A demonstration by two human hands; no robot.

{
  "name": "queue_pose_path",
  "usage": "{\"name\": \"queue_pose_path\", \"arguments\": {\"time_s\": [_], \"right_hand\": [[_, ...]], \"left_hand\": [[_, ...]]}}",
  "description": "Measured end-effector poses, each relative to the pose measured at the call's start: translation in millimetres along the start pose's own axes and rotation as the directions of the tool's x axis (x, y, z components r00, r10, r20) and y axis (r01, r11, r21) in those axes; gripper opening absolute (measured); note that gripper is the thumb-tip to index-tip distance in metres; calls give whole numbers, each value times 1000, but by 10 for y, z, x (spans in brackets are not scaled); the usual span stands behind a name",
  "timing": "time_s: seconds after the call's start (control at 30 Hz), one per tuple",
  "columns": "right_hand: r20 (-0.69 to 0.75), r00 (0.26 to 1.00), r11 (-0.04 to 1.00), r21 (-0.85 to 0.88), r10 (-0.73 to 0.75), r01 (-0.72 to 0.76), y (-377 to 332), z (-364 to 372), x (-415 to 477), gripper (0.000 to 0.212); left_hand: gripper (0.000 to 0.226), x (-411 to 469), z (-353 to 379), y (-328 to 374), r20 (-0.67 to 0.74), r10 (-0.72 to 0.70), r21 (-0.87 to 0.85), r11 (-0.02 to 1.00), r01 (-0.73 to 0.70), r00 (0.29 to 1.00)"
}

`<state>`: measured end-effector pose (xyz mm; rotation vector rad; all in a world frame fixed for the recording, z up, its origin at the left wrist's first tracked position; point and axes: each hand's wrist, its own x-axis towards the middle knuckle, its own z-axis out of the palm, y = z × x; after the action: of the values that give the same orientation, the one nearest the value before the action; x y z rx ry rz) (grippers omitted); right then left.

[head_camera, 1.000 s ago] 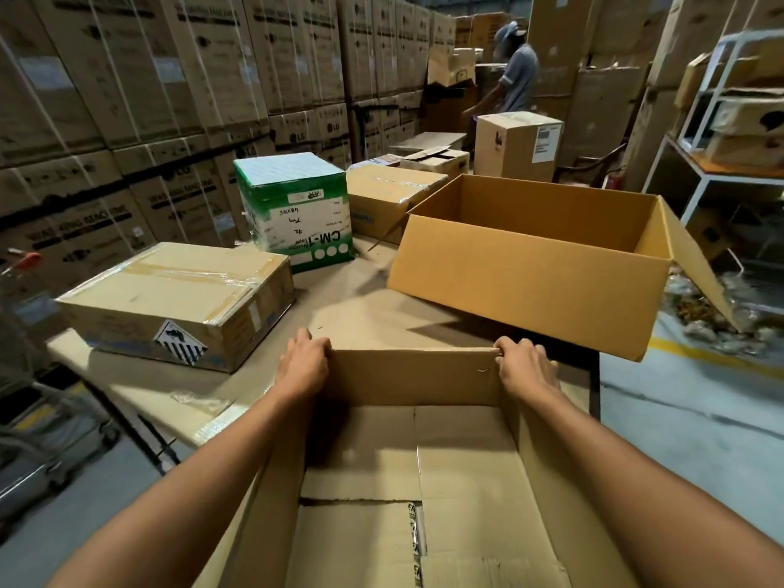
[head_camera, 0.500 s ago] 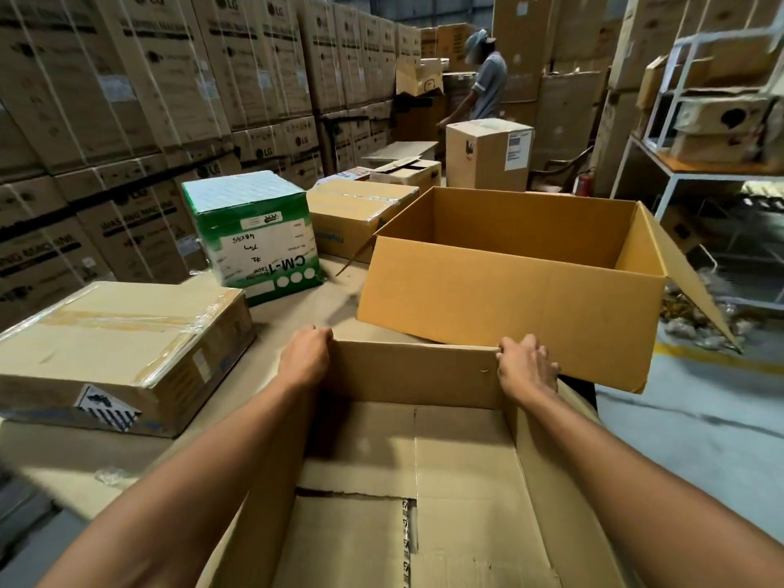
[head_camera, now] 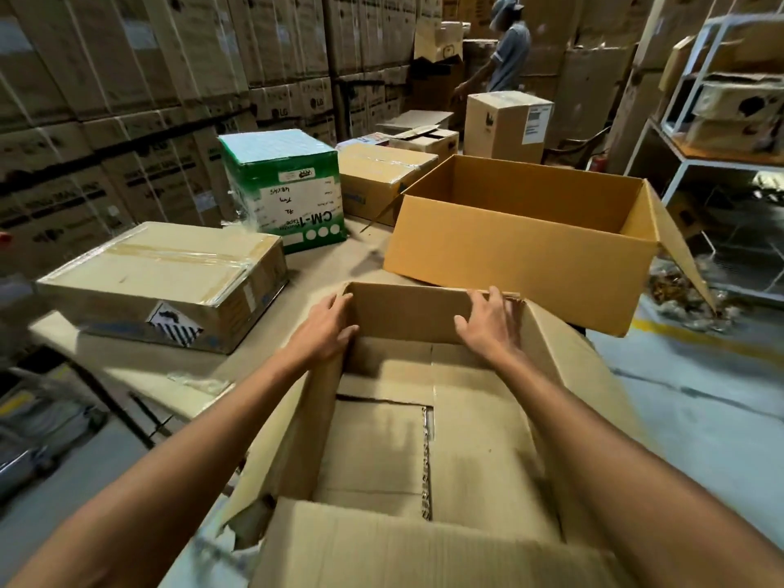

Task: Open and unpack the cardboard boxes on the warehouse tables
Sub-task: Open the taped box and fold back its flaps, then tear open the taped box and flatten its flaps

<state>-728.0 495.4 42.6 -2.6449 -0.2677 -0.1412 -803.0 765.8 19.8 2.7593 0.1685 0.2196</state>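
Note:
An open, empty cardboard box [head_camera: 479,451] lies right in front of me, its bottom flaps showing inside and its near flap torn at the left. My left hand [head_camera: 326,328] grips the far left corner, thumb inside and fingers outside. My right hand [head_camera: 488,320] holds the far wall near the right corner, with its fingertips over the rim. Beyond it a bigger open box [head_camera: 522,265] stands empty on the table [head_camera: 127,367]. A flat taped box [head_camera: 165,282], a green and white box [head_camera: 284,184] and another taped box [head_camera: 377,180] stay sealed.
A tall sealed box [head_camera: 507,125] stands farther back, with a person [head_camera: 509,53] working behind it. Stacked cartons [head_camera: 127,78] wall off the left. A white shelf rack [head_camera: 721,120] is on the right, with debris on the floor [head_camera: 679,290]. A trolley [head_camera: 38,422] sits low left.
My view swung and dipped toward the near box. Both hands slid from curling over the far rim to a looser hold at its corners, and more of the box's near side shows.

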Motion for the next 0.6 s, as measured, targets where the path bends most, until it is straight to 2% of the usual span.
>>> {"name": "queue_pose_path", "arguments": {"time_s": [0.17, 0.37, 0.6], "right_hand": [[-113, 992, 966, 246, -50, 77, -476, -118, -1144, 57], [-250, 967, 831, 526, -51, 180, -1180, -78, -2854, 44], [-215, 943, 701, 631, -255, 333, -1866, 298, -4244, 54]], "left_hand": [[61, -1092, -523, 211, -185, 15, -175, 983, -48, 983], [42, -2923, -1004, -12, -410, -172, -397, 918, -5, 895], [34, -4668, -1112, -533, -532, -329, -440, 895, 77, 780]]}}
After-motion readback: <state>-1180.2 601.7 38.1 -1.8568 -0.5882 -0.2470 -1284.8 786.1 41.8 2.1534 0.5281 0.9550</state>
